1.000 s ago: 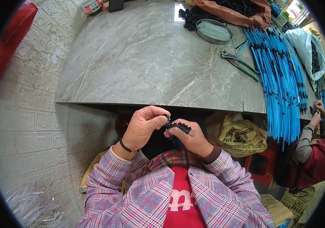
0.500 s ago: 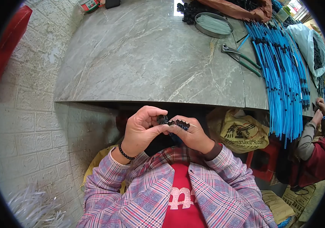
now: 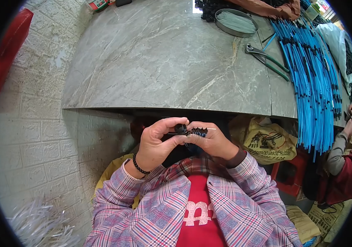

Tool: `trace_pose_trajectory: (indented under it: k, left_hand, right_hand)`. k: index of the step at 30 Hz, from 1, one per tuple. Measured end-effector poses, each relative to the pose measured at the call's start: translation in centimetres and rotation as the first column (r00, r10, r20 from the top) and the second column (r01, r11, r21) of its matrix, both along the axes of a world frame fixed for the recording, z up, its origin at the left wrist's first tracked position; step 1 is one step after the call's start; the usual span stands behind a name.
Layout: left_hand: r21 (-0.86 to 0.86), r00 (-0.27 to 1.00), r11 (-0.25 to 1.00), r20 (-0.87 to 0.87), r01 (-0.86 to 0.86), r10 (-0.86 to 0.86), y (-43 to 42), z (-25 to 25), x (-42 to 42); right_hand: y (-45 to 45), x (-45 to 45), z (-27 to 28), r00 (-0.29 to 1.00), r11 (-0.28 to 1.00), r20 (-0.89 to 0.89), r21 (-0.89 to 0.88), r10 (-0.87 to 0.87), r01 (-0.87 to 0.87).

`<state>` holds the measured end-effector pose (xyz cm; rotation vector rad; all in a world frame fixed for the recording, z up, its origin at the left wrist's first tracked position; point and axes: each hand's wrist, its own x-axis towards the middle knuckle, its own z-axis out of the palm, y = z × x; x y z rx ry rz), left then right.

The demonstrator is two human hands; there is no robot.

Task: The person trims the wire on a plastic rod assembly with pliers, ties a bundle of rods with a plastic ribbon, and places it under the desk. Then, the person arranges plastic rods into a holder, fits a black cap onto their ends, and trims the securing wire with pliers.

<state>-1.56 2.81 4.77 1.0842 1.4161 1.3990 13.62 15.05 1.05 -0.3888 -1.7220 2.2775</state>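
Observation:
Both hands meet in front of my chest, just below the table's front edge. My left hand [image 3: 157, 140] is closed, with thumb and fingers pinching a small round black part [image 3: 180, 129]. In my right hand [image 3: 215, 140] is a short row of black toothed pieces with blue bits [image 3: 199, 131], held between thumb and fingers. A thin pale rod [image 3: 211, 129] sticks out past it to the right. The black part and the row touch or nearly touch; my fingertips hide where they meet.
On the grey marbled table [image 3: 151, 61] lie green-handled pliers [image 3: 266, 61], a round tin of thin pale rods [image 3: 236, 22] and a large bundle of blue rods with black fittings [image 3: 309, 86]. A printed yellow sack [image 3: 268, 142] stands below. Another person [image 3: 347, 164] works at far right.
My left fingers have closed further around the black part and brought it against the row in my right hand. The whole view has shifted slightly.

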Motion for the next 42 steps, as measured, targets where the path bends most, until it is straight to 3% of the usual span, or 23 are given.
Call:
trace_pose_trajectory:
  k: [3, 5, 7, 9, 13, 15, 20, 23, 28, 32, 40, 42]
  left_hand:
    - [-0.06, 0.982, 0.996, 0.18, 0.073, -0.061, 0.3, 0.4, -0.5]
    - [-0.068, 0.975, 0.995, 0.211, 0.078, -0.062, 0.6, 0.3, -1.0]
    - [-0.082, 0.958, 0.993, 0.279, 0.085, -0.059, 0.6, 0.0, -1.4]
    - [-0.058, 0.968, 0.996, 0.246, 0.063, -0.047, 0.7, -0.3, -1.4]
    - [-0.012, 0.973, 1.0, 0.228, 0.017, -0.014, 0.5, -0.8, -1.1]
    - [-0.016, 0.957, 1.0, 0.289, 0.004, 0.001, 0.4, -0.9, -1.0]
    - [-0.008, 0.964, 0.996, 0.253, 0.085, -0.081, 0.5, -1.2, -1.7]
    - [0.006, 0.93, 0.991, 0.346, 0.134, -0.127, 0.7, -1.2, -1.8]
    - [0.028, 0.944, 0.983, 0.277, 0.181, -0.182, 0.3, -1.4, -1.9]
    - [0.026, 0.934, 0.99, 0.327, 0.142, -0.142, 0.2, -1.2, -1.3]
    - [0.059, 0.942, 0.968, 0.223, 0.246, -0.253, 0.5, -0.7, -1.5]
    - [0.026, 0.896, 0.986, 0.414, 0.163, -0.158, 0.4, -0.5, -0.9]
  right_hand:
    - [0.7, -0.5, 0.1, 1.0, 0.999, -0.003, -0.024, 0.03, -0.03]
    - [0.8, -0.8, -0.2, 0.999, 0.998, -0.009, -0.035, 0.045, -0.045]
    - [0.2, -1.3, -1.0, 0.999, 0.992, 0.004, -0.118, -0.038, 0.038]
    - [-0.6, -1.5, -1.5, 0.997, 0.984, 0.008, -0.161, -0.08, 0.08]
    - [-2.1, -0.9, -2.2, 0.964, 0.964, -0.034, -0.064, -0.262, 0.26]
    - [-1.9, -0.9, -2.3, 0.974, 0.966, -0.038, -0.144, -0.224, 0.216]
    - [-0.7, -0.8, -3.1, 0.992, 0.971, -0.077, -0.224, -0.104, 0.084]
    - [-0.9, -0.9, -2.9, 0.991, 0.96, -0.061, -0.262, -0.119, 0.099]
    - [-0.9, -0.6, -2.7, 0.994, 0.943, -0.065, -0.327, -0.089, 0.063]
    - [-0.7, -0.5, -3.1, 0.994, 0.949, -0.086, -0.312, -0.07, 0.04]
    - [-0.5, -0.4, -2.6, 0.996, 0.95, -0.087, -0.311, 0.003, -0.03]
    - [-0.5, -0.3, -2.4, 0.997, 0.946, -0.079, -0.324, -0.011, -0.015]
